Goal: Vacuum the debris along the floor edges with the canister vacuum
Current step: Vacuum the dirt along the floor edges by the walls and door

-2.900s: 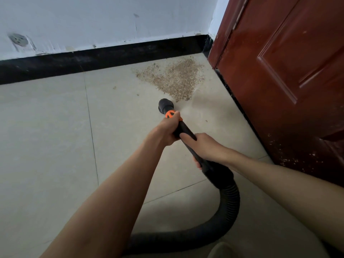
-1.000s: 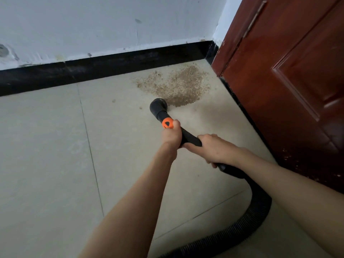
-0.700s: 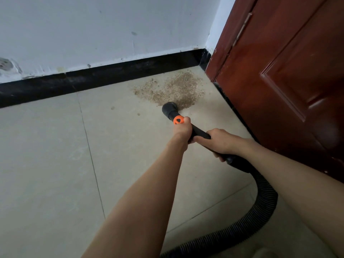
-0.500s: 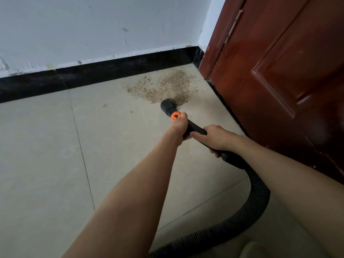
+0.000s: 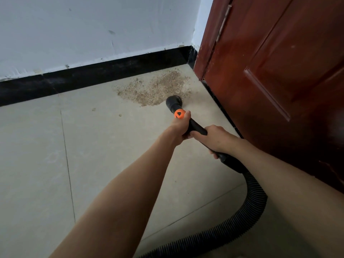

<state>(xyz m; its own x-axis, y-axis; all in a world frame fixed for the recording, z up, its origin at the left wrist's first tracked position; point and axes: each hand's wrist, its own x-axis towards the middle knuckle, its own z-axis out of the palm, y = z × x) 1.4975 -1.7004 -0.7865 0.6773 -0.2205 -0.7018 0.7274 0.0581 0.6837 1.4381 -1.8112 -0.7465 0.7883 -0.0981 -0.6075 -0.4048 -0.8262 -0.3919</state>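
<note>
A patch of brown debris (image 5: 154, 88) lies on the pale tiled floor in the corner where the black baseboard meets the door. The black vacuum nozzle (image 5: 174, 102) rests at the patch's near right edge. An orange button (image 5: 179, 114) sits on the wand just behind the nozzle. My left hand (image 5: 181, 127) grips the wand right behind that button. My right hand (image 5: 216, 139) holds the wand further back. The ribbed black hose (image 5: 253, 203) curves down and left from the handle across the floor. The canister is out of view.
A dark red wooden door (image 5: 279, 81) stands close on the right, its bottom edge running alongside the wand. The black baseboard (image 5: 93, 79) and white wall close off the far side. Two loose crumbs (image 5: 94, 109) lie left of the patch. Bare tile stretches to the left.
The nozzle has advanced from short of the debris to the patch's near right edge, and the view has shifted closer to the corner. Both hands keep their grip on the wand.
</note>
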